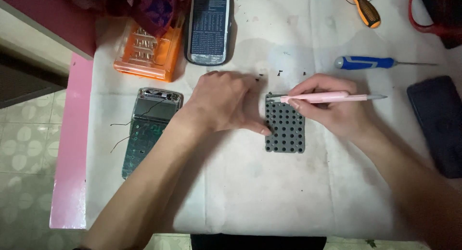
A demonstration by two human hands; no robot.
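Grey rubber keypad (285, 126) is lying flat on the white table cover (269, 192), dotted side up, centre of the work area. I'm pinning its left edge with my left hand (226, 101): palm down, fingers together, thumb tip touching the pad's lower left edge. My right hand (332, 110) is pinching a pink pen tool (327, 98), held nearly level across the pad's top edge, its left tip sitting at the pad's top left corner, the other end pointing right past my knuckles. Right fingers are resting on the pad's right side.

Around it:
- Circuit board (147, 129), green, with a grey display at its top end, is lying left of my left wrist; thin black wires trailing off its left side.
- Orange bit case (149, 52) is sitting above the board, near the table's far left.
- Calculator shell (209, 26), dark face, is lying just right of the case.
- Blue screwdriver (365, 62) is lying level above my right hand, shaft pointing right.
- Orange screwdriver (365, 9) is further back, tilted.
- Dark case (438, 125) is lying at the right edge.
- Small black specks, likely screws, are sitting just above the pad; too small to tell.
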